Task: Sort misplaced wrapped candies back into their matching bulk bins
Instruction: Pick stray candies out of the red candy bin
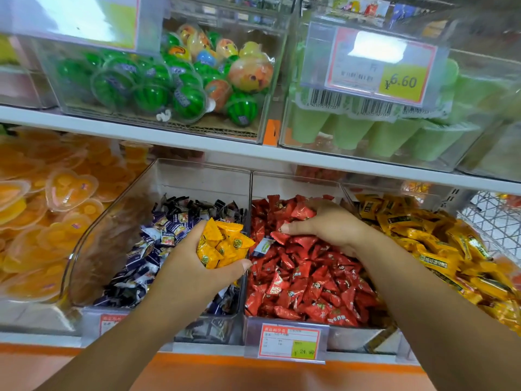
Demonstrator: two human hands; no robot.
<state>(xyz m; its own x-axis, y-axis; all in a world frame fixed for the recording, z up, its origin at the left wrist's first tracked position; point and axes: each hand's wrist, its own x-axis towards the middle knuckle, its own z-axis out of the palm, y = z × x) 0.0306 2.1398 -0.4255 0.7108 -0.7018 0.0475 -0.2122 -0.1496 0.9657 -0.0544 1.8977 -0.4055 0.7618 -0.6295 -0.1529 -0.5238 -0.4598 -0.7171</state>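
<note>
We are holding bunched yellow candies [222, 245] above the bin divider [250, 193]; one blue-white candy [263, 246] is lying among the red candies [304, 277].

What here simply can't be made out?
Head view:
- Right hand fingertips: buried in red candies; whether they grip one is unclear.
- Upper price tag wording: washed out by glare.
- Yellow candy bin: cut off by the right edge.
- Left hand palm: covered by the yellow candies it holds.

White upper shelf [197, 143] carries a clear watermelon-jelly bin [84, 110] and a green jelly-cup bin [366, 162], orange-edged lower shelf [197, 361] carries four clear bins side by side, orange jelly-cup bin [28, 314], blue-candy bin [112, 221], red-candy bin [296, 187], yellow-candy bin [380, 193]
</note>
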